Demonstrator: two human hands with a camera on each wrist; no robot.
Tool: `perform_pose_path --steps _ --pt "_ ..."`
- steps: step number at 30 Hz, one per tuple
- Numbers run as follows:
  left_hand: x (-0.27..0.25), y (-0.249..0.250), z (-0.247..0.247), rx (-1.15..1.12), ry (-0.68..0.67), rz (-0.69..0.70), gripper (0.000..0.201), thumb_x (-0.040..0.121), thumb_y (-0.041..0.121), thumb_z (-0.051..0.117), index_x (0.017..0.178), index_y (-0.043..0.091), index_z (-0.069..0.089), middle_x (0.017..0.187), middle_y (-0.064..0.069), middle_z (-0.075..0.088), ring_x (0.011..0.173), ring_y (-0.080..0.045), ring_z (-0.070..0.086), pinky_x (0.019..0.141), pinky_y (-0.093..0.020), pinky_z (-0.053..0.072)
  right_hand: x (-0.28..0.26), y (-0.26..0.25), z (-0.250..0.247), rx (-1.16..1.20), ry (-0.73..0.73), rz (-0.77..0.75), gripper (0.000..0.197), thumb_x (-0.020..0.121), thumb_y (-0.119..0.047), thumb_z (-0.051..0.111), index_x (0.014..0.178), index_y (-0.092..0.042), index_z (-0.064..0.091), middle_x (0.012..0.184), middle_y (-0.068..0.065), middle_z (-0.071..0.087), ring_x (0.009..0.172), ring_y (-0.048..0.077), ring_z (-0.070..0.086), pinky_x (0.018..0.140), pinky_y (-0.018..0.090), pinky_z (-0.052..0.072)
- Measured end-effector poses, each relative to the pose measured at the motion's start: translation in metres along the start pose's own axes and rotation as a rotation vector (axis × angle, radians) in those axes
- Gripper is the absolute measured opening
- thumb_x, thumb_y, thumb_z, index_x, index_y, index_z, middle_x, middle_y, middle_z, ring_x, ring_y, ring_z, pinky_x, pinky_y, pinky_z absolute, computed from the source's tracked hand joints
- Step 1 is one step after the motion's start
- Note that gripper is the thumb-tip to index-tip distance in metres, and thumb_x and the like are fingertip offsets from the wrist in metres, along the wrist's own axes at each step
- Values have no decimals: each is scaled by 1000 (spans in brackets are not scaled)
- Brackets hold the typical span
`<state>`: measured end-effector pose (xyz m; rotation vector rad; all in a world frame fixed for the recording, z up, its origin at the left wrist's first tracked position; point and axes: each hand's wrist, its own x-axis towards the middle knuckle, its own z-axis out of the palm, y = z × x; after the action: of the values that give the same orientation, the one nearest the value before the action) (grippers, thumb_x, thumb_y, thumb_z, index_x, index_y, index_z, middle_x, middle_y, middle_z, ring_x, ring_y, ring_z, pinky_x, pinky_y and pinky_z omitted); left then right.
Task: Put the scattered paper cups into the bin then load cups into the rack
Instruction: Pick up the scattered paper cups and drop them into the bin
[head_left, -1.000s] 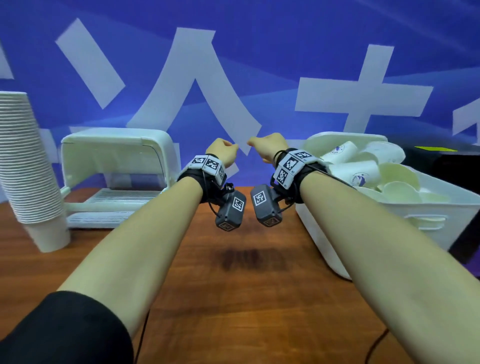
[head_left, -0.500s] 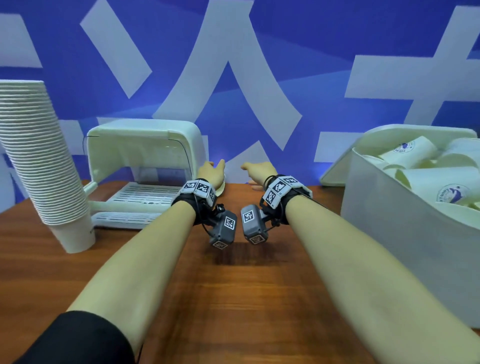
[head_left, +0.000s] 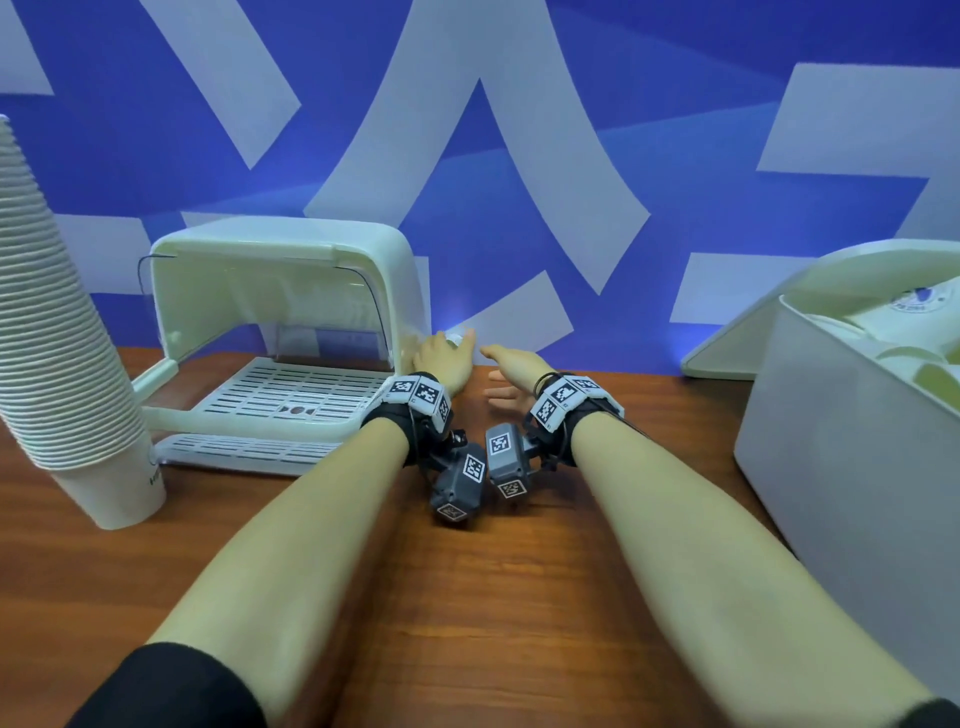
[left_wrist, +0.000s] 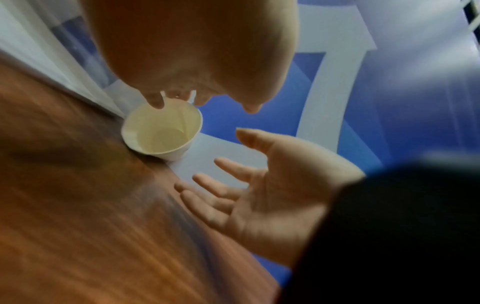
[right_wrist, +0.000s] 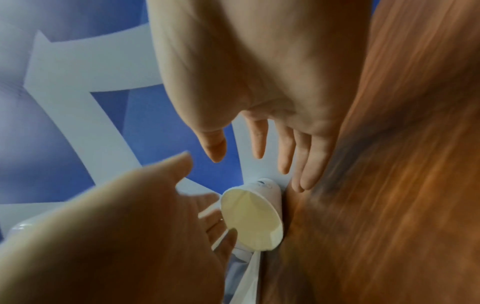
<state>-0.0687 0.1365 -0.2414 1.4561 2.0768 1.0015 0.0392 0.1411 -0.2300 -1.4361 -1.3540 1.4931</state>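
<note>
You are stretching both bare forearms forward over the counter (head_left: 467, 597), wrists close together, each carrying a strapped camera. Your left hand (head_left: 441, 358) is reaching toward the far edge, just beside the right wall of the white rack (head_left: 280, 291), and your right hand (head_left: 514, 364) is hovering alongside it, palm turned inward.

The counter is brown wood grain, backed by a blue wall (head_left: 519, 130) with large pale shapes. A tall stack of cups (head_left: 57, 332) is standing well to the left of your left hand, and the white bin (head_left: 831, 441), holding cups, is sitting well to the right of your right hand.

A single paper cup (left_wrist: 162, 131) is lying on its side against the wall, mouth toward you, just under your left fingertips (left_wrist: 155, 102). That hand is open and lightly curved above the rim; whether it is touching is unclear. Your right hand is open too, fingers (right_wrist: 285, 152) spread and straight, holding nothing, near the cup's base.
</note>
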Motion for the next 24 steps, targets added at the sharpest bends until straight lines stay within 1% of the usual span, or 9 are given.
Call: perform_pose_path --steps 4,6,9,12,15,18,21,23,24 --pt "4 -3 12 130 -18 -16 57 99 45 25 148 16 30 153 -15 27 139 -37 22 112 -42 16 13 1 4 36 -67 7 45 94 -42 51 129 -14 52 113 7 60 99 26 61 89 34 51" --pt "6 -1 10 106 -38 16 52 103 37 26 146 10 32 152 -18 29 140 -36 23 113 -37 16 19 2 3 71 -98 18 40 95 -41 52 125 -15 53 109 11 61 109 29 61 97 36 49" --pt "18 -9 10 -19 -46 0 51 103 39 25 140 10 42 146 -19 39 135 -36 34 114 -42 24 25 3 3 112 -132 35 41 97 -41 49 130 -18 48 123 13 61 115 32 60 101 39 47" --pt "25 -14 11 -158 -65 -65 60 99 49 18 142 15 43 147 -15 41 134 -32 39 114 -45 26 30 4 4 121 -151 49 41 96 -43 49 130 -20 49 123 12 63 112 30 62 95 35 49" --pt "23 -12 11 -288 -114 -63 55 102 43 17 135 15 51 140 -10 49 130 -29 45 112 -44 31 31 6 0 136 -123 45 38 93 -45 49 127 -28 54 124 7 63 106 27 64 83 30 53" --pt "20 -12 15 -352 -166 13 34 98 29 36 119 17 61 126 -16 60 116 -33 58 101 -48 46 29 10 -7 130 -81 30 40 91 -50 49 127 -34 53 124 4 62 100 25 67 71 28 55" --pt "0 -5 10 -481 -203 17 35 91 11 46 124 16 56 111 -15 65 92 -33 65 79 -42 56 24 10 -17 154 -25 13 45 92 -54 47 129 -28 52 125 6 61 101 24 66 67 31 56" --pt "-11 -1 8 -493 -206 33 46 85 -5 44 127 13 53 101 -11 64 72 -26 61 57 -29 47 19 9 -24 161 1 8 52 90 -59 46 126 -21 53 122 6 62 96 22 66 62 30 54" --pt "-14 0 10 -449 -218 57 52 83 -9 46 130 13 51 108 -10 63 77 -27 62 57 -28 45 15 8 -27 157 6 7 56 90 -61 46 125 -19 54 119 6 63 90 22 65 61 29 54"
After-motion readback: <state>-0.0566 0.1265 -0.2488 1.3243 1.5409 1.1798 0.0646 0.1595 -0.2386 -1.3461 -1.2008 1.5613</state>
